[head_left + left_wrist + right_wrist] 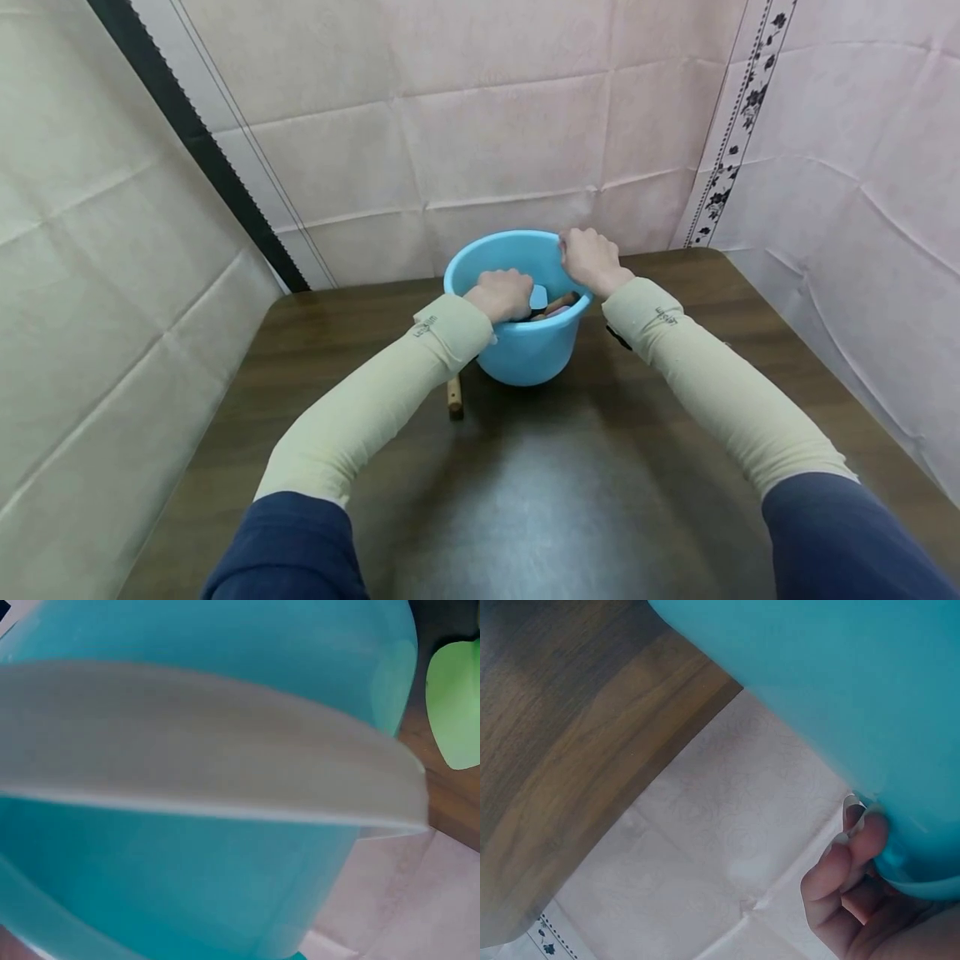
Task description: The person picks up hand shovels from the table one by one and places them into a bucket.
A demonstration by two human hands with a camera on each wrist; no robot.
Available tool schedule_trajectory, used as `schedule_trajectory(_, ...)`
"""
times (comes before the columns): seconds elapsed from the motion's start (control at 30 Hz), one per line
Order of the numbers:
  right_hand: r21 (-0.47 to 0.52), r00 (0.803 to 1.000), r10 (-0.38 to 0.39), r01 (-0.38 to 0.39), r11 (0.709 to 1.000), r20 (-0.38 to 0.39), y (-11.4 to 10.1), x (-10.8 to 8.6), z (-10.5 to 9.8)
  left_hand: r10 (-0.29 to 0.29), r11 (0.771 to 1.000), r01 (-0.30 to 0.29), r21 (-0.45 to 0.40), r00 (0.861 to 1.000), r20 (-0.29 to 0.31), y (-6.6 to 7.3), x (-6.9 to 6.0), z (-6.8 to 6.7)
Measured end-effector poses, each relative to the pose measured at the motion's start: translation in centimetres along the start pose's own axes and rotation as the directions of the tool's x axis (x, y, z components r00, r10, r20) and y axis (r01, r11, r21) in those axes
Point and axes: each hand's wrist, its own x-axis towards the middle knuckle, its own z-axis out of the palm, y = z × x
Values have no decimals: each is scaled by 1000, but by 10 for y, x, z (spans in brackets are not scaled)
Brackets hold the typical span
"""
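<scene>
A light blue plastic bucket [525,354] stands near the back of the table. My right hand [591,257] grips its right rim; in the right wrist view, curled fingers [847,859] press against the outer wall. My left hand [504,293] reaches over the near-left rim into the bucket, its fingertips hidden, so I cannot tell what it holds. Inside, close to that hand, are a wooden handle [562,302] and a small light blue piece [538,297]. The bucket's rim [210,742] fills much of the left wrist view.
A wooden handle with a dark end [455,397] lies on the table left of the bucket. A green leaf-shaped blade [454,705] shows beside the bucket in the left wrist view. Pale cloth walls [510,142] rise behind and beside the brown wooden table [330,417].
</scene>
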Motion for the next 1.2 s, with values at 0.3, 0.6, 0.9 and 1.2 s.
schedule_trajectory(0.3, 27, 1000, 12, -12, 1000, -4, -3, 4, -3, 36, 998, -45, -37, 979, -200, -19, -15, -21)
schedule_trajectory(0.6, 25, 1000, -5, 5, 1000, -5, -3, 1, -1, -180, 975, 67, -212, 798, -575, -80, -33, -10)
schedule_trajectory(0.9, 15, 1000, 6, -6, 1000, 12, -1, -1, -2, -348, 926, 212, -312, 801, -487, -120, -40, 55)
schedule_trajectory(1.2, 15, 1000, -2, 2, 1000, 12, 1, -3, -2, -284, 939, 245, -243, 948, -142, -91, -47, 124)
